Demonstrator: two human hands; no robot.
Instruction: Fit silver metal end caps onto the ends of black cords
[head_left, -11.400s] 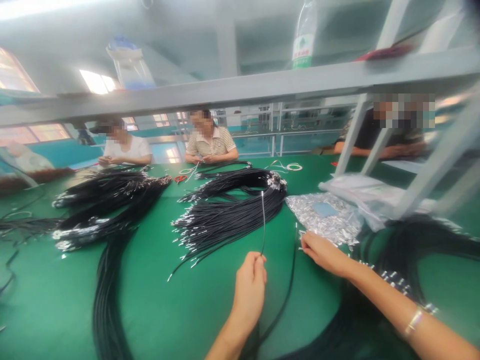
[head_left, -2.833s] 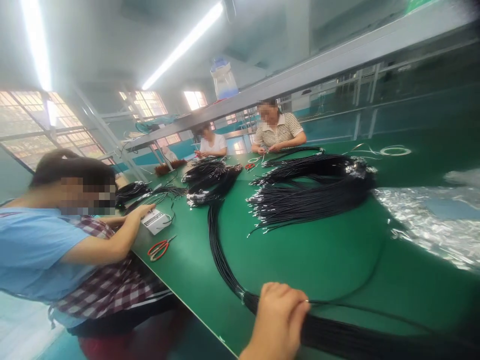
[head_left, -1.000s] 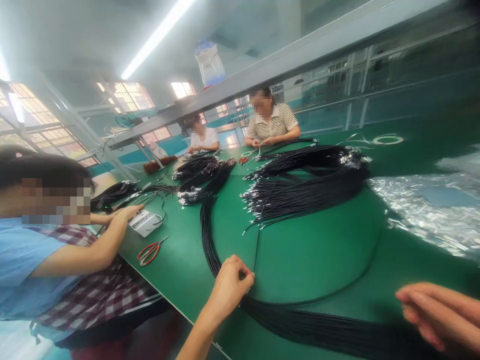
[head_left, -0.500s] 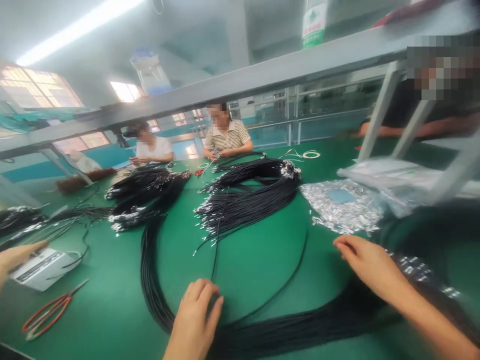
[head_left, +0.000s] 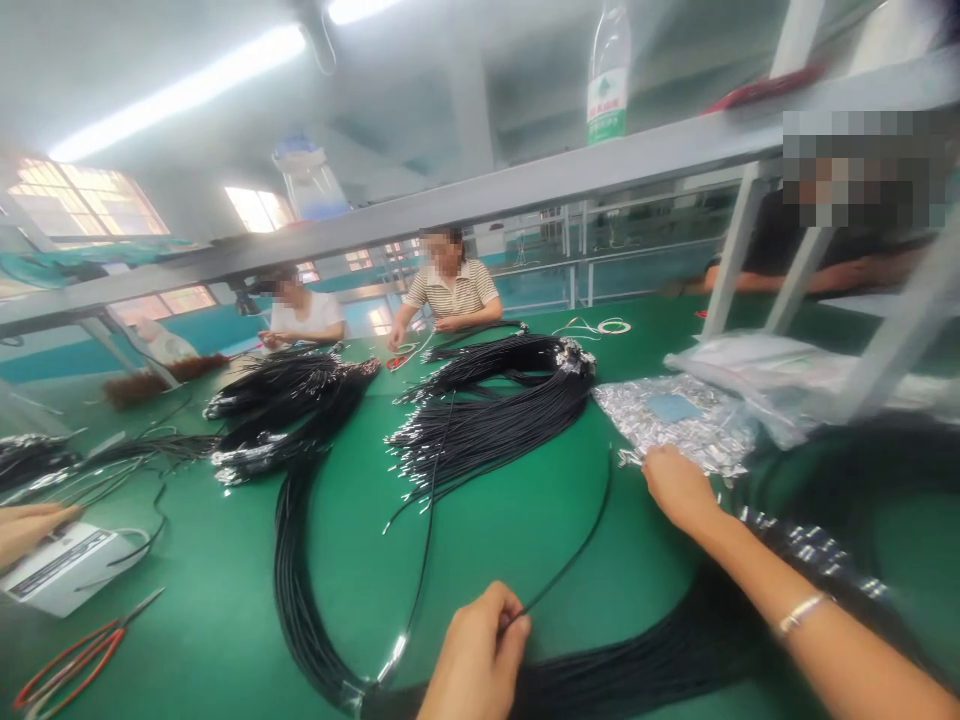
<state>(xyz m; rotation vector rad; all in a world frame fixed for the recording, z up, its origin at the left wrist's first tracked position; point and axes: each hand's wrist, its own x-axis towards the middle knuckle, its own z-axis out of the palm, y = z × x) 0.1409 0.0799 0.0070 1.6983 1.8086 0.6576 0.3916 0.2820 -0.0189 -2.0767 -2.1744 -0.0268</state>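
My left hand (head_left: 478, 655) is at the near edge of the green table (head_left: 225, 600), its fingers pinched on a single thin black cable (head_left: 581, 545) that curves up and to the right. My right hand (head_left: 679, 487) reaches out to the edge of a pile of small silver metal parts (head_left: 679, 425); its fingertips are hidden, so I cannot see whether they hold a part. A thick bundle of black cables (head_left: 300, 600) loops round beside and under my left hand. A second fan of black cables with metal tips (head_left: 487, 425) lies in the middle of the table.
More black cable bundles (head_left: 285, 400) lie to the left. Red-handled scissors (head_left: 67, 660) and a white box (head_left: 64, 570) sit near left, with another person's hand (head_left: 26, 525) on the box. Clear plastic bags (head_left: 765, 375) lie right. Three people sit across the table under a grey shelf rail (head_left: 525, 185).
The view has swung from the left side of the table back to the middle. My left hand went from resting on the bundle to pinching one cable; my right hand moved forward to the silver parts.
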